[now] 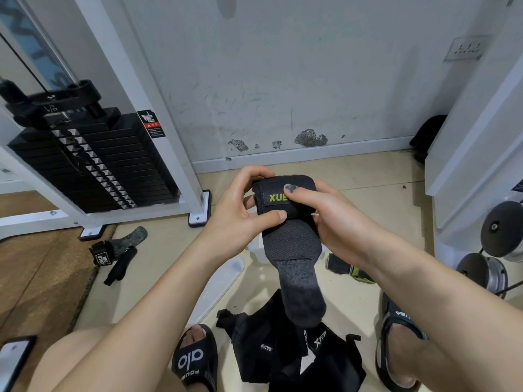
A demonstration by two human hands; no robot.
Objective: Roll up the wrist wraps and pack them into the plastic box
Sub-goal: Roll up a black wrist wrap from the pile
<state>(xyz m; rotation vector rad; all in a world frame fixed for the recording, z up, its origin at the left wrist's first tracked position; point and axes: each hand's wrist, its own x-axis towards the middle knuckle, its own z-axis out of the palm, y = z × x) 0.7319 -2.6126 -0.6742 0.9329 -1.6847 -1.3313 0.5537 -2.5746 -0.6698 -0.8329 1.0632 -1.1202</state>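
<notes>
**A:** so what's going on with the hands?

**B:** both are gripping the same black wrist wrap [285, 222], held up in the air over the floor. The left hand [240, 213] is clamping the rolled part, thumb pressing on the front. The right hand [322, 219] is curling round the other side, thumb lying over the yellow lettering. The velcro tail is dangling toward the near side.

**A:** and the box?

**B:** the plastic box [256, 247] is sitting on the floor right behind the wrap, mostly hidden. More wraps [271, 352] are piling up between the sandals, near side.
</notes>
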